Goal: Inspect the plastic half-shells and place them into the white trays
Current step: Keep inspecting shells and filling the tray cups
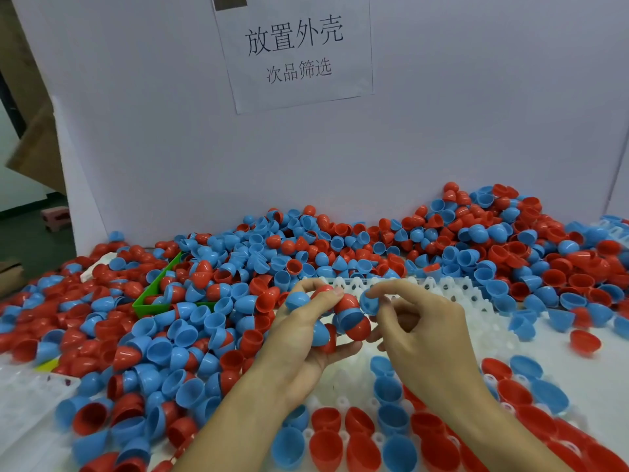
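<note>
- While both hands hang over the white tray (pixel 452 294), the left hand (pixel 306 338) has its fingers curled round a bunch of red and blue half-shells (pixel 352 318), some stuck inside each other.
- Its thumb lies across the top of the bunch, and its palm faces up.
- Just beside it, the right hand (pixel 425 332) pinches one blue half-shell (pixel 369 301) between thumb and pointer finger. The other fingers are bent and loose.
- That blue half-shell sits right next to the bunch; I cannot tell if they touch.
- Down near the person, the white tray has rows of red and blue shells (pixel 360 441) sitting in its cups, open side up. The cups in the middle of the tray, under the hands, are bare white.
- A big pile of loose shells (pixel 218 301) covers the table to the left and behind, and heaps up high at the back right (pixel 493 229).
- A green bin (pixel 155 294) pokes out of the pile on the left, with shells in it.
- Another white tray (pixel 23 403) lies at the near left edge.
- On the white board (pixel 476 114) behind hangs a paper sign (pixel 296 52) with printed characters.
</note>
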Action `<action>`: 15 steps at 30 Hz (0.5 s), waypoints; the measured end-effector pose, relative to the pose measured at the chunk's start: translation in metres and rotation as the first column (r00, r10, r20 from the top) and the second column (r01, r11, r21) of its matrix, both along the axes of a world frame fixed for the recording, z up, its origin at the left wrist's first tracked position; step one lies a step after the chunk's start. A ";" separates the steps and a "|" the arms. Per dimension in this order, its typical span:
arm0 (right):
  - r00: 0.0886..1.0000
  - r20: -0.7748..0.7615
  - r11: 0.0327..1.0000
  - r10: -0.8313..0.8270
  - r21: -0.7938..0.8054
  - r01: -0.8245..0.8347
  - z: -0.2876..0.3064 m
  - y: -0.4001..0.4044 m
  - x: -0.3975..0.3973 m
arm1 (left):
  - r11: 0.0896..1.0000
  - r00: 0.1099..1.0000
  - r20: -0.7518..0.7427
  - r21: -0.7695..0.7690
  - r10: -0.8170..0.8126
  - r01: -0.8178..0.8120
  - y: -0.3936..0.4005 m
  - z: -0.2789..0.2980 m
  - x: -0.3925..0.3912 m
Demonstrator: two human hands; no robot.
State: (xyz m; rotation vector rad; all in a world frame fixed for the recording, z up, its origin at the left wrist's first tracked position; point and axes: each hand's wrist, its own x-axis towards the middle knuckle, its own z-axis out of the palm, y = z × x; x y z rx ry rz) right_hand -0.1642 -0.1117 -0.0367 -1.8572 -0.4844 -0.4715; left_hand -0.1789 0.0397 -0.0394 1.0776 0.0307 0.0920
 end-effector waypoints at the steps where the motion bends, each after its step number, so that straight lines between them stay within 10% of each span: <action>1: 1.000 -0.006 1.000 0.004 -0.007 -0.004 0.001 0.000 0.000 | 1.000 1.000 0.005 0.012 0.009 -0.009 0.000 0.000 0.000; 15: 0.985 -0.146 0.980 -0.096 -0.186 0.067 -0.006 0.002 0.004 | 0.951 0.990 0.081 0.281 0.112 -0.131 -0.002 -0.002 0.001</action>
